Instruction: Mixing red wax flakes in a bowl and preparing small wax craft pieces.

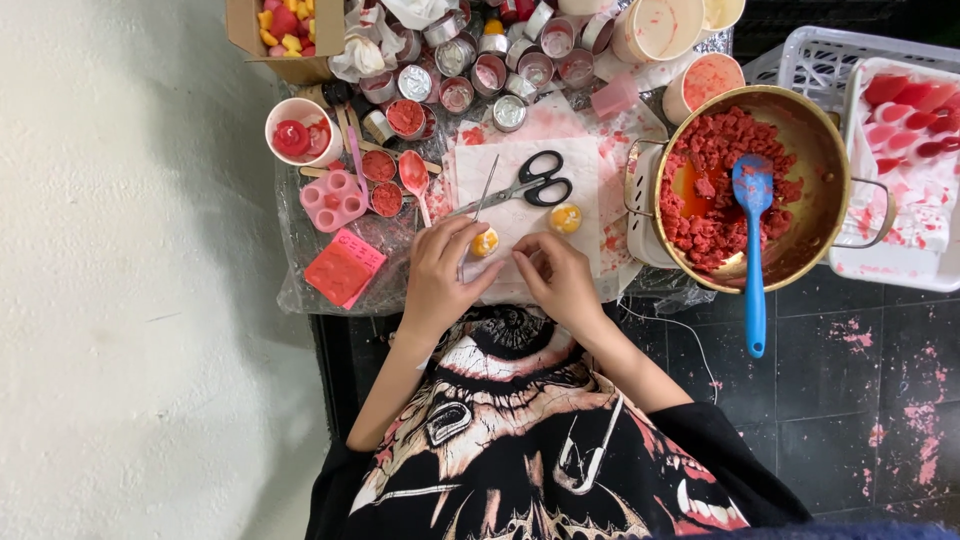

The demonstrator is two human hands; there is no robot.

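My left hand (440, 275) pinches a small round yellow wax piece (485, 242) at its fingertips, over white paper (520, 200). Beside it, my right hand (555, 275) has its fingers curled at the paper's near edge; whether it holds anything is hidden. A second yellow round piece (566, 218) lies on the paper just beyond my right hand. Black-handled scissors (520, 185) rest on the paper, blades pointing left, with a thin metal rod (485, 188) across them.
A brass pot (800, 130) of red wax chunks with a blue spatula (753, 240) stands at right. Pink moulds (335, 200), a pink spoon (414, 178), small metal cups (470, 60) and a white tray (900, 150) of red shapes crowd the surface.
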